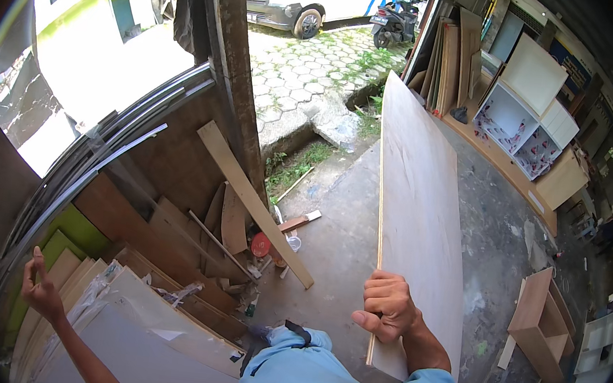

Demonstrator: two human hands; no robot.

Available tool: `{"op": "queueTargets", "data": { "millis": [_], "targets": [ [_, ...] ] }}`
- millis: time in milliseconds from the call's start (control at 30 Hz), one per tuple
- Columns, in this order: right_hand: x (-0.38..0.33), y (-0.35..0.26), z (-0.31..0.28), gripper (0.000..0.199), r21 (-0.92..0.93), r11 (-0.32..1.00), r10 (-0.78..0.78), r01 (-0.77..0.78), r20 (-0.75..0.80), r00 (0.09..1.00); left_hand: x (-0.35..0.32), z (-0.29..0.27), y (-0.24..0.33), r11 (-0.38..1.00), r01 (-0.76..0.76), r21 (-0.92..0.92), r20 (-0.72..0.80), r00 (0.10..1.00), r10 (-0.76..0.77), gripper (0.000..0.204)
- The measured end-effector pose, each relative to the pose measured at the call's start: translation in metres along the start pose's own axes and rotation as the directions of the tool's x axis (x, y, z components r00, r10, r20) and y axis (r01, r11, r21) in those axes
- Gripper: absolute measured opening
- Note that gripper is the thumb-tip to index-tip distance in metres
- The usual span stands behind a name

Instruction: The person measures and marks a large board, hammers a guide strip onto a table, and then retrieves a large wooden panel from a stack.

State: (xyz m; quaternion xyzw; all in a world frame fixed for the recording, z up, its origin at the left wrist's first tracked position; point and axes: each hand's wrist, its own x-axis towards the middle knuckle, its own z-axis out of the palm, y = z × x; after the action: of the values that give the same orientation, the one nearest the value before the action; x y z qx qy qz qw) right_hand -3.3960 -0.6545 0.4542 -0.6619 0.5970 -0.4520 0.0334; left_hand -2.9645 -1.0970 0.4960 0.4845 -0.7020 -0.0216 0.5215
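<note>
A tall pale plywood board (424, 195) stands on edge at my right side, its long thin edge facing me. Fingers curled over that edge, my right hand (389, 308) grips the board near its lower end. My left hand (44, 290) is raised at the far left, with nothing in it and its fingers apart. It is nearest to a stack of leaning sheets (153, 324), some wrapped in clear plastic, and seems not to touch them.
A narrow wooden plank (257, 205) leans by the doorway post. Long metal profiles (104, 142) lie along the left wall. Right of the board are a wooden box frame (536, 324) and a white cabinet (512, 126). Outside are a motorbike (394, 24) and a car (295, 2).
</note>
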Motion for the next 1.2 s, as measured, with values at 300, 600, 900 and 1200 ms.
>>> {"op": "queueTargets", "data": {
  "millis": [300,600,900,1200],
  "targets": [
    [-0.068,-0.037,-0.039,0.044,0.045,0.997,-0.055,0.061,-0.117,0.992,-0.240,0.146,0.251,0.646,-0.036,-0.763,0.455,0.680,0.575,0.081],
    [-0.133,-0.084,-0.095,0.041,0.036,0.997,-0.068,0.074,-0.165,0.984,-0.369,0.190,0.488,0.225,-0.214,-0.951,0.169,0.251,0.953,0.105],
    [-0.221,-0.137,-0.147,0.052,-0.001,1.000,0.016,-0.017,-0.209,0.978,-0.461,0.195,0.582,-0.212,0.136,-0.968,-0.152,0.358,0.921,0.079],
    [-0.350,-0.185,-0.173,0.046,0.103,0.955,0.298,-0.279,-0.302,0.906,-0.554,0.142,0.630,-0.309,0.143,-0.940,-0.266,0.257,0.929,0.073]
  ]
}}
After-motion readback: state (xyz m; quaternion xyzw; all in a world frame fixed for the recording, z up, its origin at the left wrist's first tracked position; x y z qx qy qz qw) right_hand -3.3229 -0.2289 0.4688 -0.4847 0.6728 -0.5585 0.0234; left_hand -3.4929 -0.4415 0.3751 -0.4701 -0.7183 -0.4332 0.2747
